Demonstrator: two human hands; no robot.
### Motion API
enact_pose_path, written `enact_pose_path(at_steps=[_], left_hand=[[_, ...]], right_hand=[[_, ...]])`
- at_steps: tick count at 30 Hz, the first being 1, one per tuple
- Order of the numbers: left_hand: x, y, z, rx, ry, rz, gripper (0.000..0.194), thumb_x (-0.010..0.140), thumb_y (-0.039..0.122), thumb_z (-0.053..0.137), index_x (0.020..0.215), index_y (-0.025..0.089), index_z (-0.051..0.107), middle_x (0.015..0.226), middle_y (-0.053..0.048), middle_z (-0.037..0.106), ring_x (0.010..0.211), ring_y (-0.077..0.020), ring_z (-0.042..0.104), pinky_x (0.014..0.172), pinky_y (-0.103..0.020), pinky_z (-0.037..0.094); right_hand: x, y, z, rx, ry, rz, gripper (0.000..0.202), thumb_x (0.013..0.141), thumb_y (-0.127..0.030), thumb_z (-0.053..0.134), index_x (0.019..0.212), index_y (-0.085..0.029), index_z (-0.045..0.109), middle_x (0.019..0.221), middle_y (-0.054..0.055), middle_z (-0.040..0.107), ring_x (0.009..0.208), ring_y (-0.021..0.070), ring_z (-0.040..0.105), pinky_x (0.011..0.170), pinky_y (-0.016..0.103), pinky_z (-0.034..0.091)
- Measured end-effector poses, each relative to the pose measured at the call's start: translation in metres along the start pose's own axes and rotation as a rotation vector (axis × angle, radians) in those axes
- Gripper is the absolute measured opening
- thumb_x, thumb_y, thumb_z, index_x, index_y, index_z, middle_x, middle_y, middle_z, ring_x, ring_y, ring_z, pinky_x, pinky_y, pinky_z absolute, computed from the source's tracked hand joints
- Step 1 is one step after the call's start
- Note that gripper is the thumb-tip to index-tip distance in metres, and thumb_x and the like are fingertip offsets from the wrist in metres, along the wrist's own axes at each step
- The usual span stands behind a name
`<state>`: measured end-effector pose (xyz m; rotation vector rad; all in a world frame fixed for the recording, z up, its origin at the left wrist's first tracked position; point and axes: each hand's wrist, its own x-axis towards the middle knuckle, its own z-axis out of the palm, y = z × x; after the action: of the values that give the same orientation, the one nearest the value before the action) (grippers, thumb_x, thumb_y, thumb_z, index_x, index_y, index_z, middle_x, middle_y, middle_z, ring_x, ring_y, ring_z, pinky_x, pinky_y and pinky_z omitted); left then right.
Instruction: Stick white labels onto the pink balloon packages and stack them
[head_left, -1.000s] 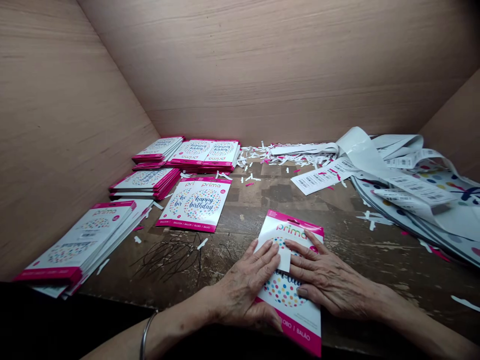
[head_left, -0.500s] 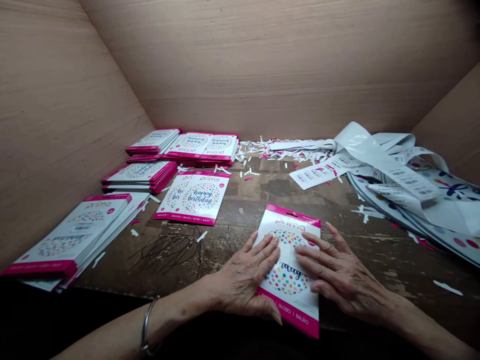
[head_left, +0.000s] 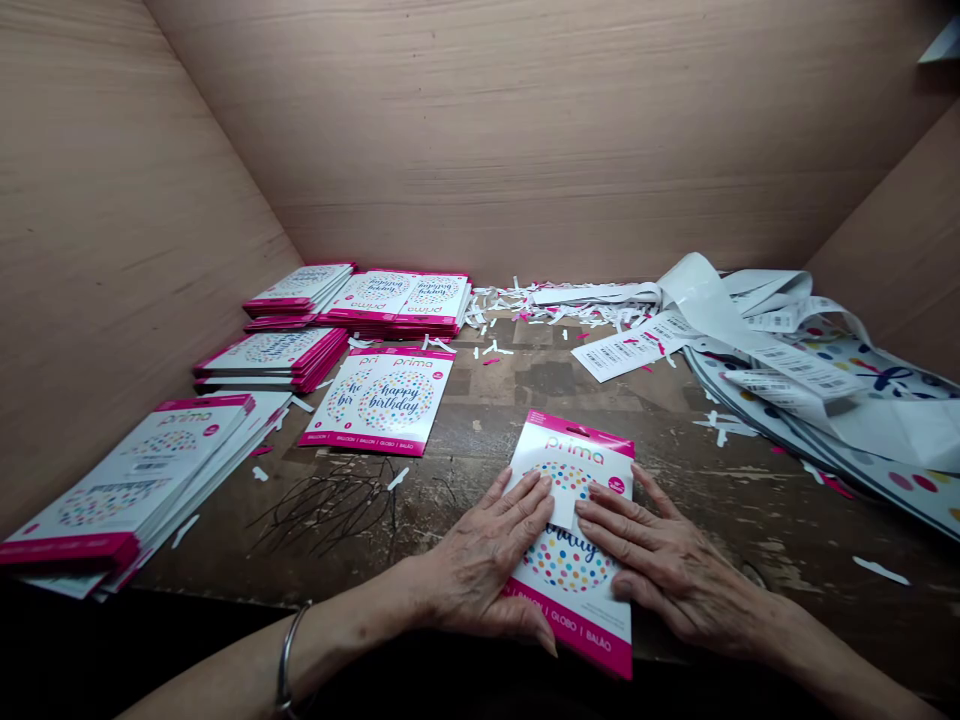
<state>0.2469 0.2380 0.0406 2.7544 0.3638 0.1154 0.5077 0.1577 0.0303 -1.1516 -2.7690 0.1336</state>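
Near the table's front edge lies a balloon packet point(head_left: 585, 625), white with pink bands, printed "prima" and colourful dots. My left hand point(head_left: 491, 560) rests flat on its left side, fingers stretched toward the middle. From the right, my right hand point(head_left: 660, 560) lies over it with fingers extended and pressed down. Between both sets of fingertips shows a blank white patch, perhaps a sticker point(head_left: 562, 513), covering part of the "happy birthday" print. Further back on the left, two overlapping packets point(head_left: 401, 400) lie face up.
Stacks of matching packets point(head_left: 142, 470) line the left wall, with more stacks point(head_left: 397, 295) at the back left. Barcode label strips point(head_left: 697, 300) curl over dotted flat pieces point(head_left: 915, 490) at the right. Paper scraps point(head_left: 495, 300) litter the back; wooden panels point(head_left: 480, 130) enclose the table.
My right fingers have slid slightly left and toward me over the packet, uncovering the pink dot near its top right. My left hand stays on the packet. The view has shifted a little.
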Motion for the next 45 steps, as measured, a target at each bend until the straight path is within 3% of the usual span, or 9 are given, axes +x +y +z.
enact_pose_path(at_steps=[12,17,25,30,32,34,37,42,45], left_hand=[[0.001,0.001,-0.004,-0.016,-0.050,-0.002,0.099,0.071,0.072,0.045,0.139,0.007,0.012,0.144,-0.019,0.017,0.133,-0.0307,0.003,0.108,-0.050,0.001],[0.001,0.001,-0.005,-0.005,-0.104,-0.003,0.100,0.072,0.071,0.046,0.139,0.007,0.010,0.145,-0.019,0.011,0.133,-0.0306,-0.001,0.108,-0.049,0.000],[0.002,0.007,-0.010,-0.069,-0.062,-0.022,0.092,0.075,0.069,0.044,0.140,0.012,0.014,0.145,-0.016,0.014,0.134,-0.0277,0.004,0.109,-0.046,0.000],[0.002,0.003,-0.011,-0.245,-0.053,-0.035,0.090,0.074,0.069,0.045,0.139,0.014,0.017,0.144,-0.016,0.016,0.133,-0.0287,0.006,0.108,-0.049,-0.001],[-0.001,-0.004,-0.019,-0.444,0.045,-0.063,0.086,0.078,0.069,0.038,0.140,0.014,0.014,0.145,-0.016,0.013,0.133,-0.0272,0.010,0.109,-0.047,0.008],[-0.005,-0.010,-0.031,-0.581,0.254,-0.105,0.079,0.081,0.067,0.031,0.140,0.018,0.015,0.147,-0.013,0.010,0.133,-0.0262,0.013,0.108,-0.045,0.017],[-0.012,-0.013,-0.041,-0.458,0.439,-0.083,0.073,0.080,0.066,0.033,0.138,0.023,0.021,0.147,-0.009,0.012,0.133,-0.0284,0.011,0.108,-0.049,0.010],[-0.012,-0.007,-0.020,-0.119,0.065,0.084,0.081,0.080,0.063,0.042,0.139,0.015,0.016,0.142,-0.017,0.025,0.132,-0.0270,0.014,0.108,-0.049,0.004],[-0.010,-0.005,-0.006,-0.004,0.016,0.090,0.086,0.075,0.065,0.048,0.137,0.011,0.023,0.138,-0.018,0.033,0.130,-0.0268,0.022,0.109,-0.047,0.008]], right_hand=[[0.008,0.007,-0.008,0.109,-0.082,-0.043,0.055,0.092,-0.035,0.036,0.141,-0.020,0.016,0.142,0.005,0.031,0.134,0.0202,0.015,0.105,0.045,-0.019],[0.008,0.006,-0.004,0.097,-0.029,-0.048,0.057,0.092,-0.034,0.038,0.142,-0.020,0.014,0.140,0.006,0.034,0.133,0.0207,0.018,0.104,0.046,-0.021],[0.004,0.004,0.004,0.060,0.099,0.021,0.061,0.088,-0.037,0.045,0.140,-0.017,0.022,0.143,0.009,0.027,0.134,0.0267,0.014,0.107,0.053,-0.005],[0.012,0.002,-0.004,0.159,-0.037,-0.091,0.051,0.091,-0.030,0.039,0.139,-0.026,0.023,0.141,0.001,0.032,0.133,0.0196,0.019,0.107,0.047,-0.012],[0.013,0.003,-0.006,0.198,-0.040,-0.084,0.050,0.091,-0.030,0.040,0.139,-0.026,0.024,0.141,0.001,0.033,0.133,0.0197,0.019,0.108,0.046,-0.012],[0.013,0.004,-0.006,0.214,-0.059,-0.078,0.050,0.091,-0.029,0.039,0.139,-0.027,0.024,0.141,0.001,0.032,0.133,0.0200,0.017,0.108,0.045,-0.012],[0.011,0.004,-0.005,0.209,-0.107,-0.076,0.050,0.092,-0.030,0.038,0.140,-0.028,0.022,0.142,-0.001,0.029,0.134,0.0201,0.015,0.108,0.045,-0.012],[0.012,0.006,-0.005,0.233,-0.075,-0.082,0.050,0.092,-0.030,0.039,0.139,-0.028,0.024,0.141,0.000,0.033,0.134,0.0202,0.016,0.108,0.045,-0.012],[0.019,0.004,-0.011,0.249,-0.063,-0.077,0.047,0.092,-0.030,0.038,0.138,-0.026,0.028,0.139,0.001,0.037,0.134,0.0192,0.017,0.108,0.046,-0.010]])
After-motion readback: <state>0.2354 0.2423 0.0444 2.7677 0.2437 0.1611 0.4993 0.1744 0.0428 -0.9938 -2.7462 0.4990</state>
